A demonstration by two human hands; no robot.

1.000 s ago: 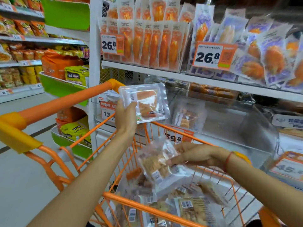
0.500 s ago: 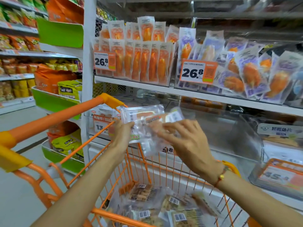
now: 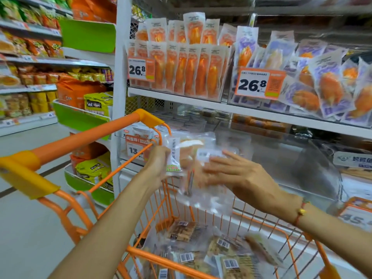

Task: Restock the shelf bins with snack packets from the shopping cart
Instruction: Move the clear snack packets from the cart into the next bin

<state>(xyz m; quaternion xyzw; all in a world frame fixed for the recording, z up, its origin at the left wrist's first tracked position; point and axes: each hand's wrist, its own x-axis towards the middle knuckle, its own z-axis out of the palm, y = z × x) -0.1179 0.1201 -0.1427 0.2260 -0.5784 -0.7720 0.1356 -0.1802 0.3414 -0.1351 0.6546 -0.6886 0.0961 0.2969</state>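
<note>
The left hand [image 3: 159,164] pinches the clear snack packets [image 3: 187,156] at their left edge, above the shopping cart [image 3: 84,137]. The right hand [image 3: 237,174], fingers [image 3: 213,170] spread straight, presses their near face. The clear shelf bin [image 3: 281,158] lies just beyond both hands.

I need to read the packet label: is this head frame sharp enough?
Head view: motion blur smears the right hand and the clear plastic snack packets that both hands hold; the left hand is softer-edged too; wide-angle distortion bends the shelves; the orange price tag reads clearly.
</note>
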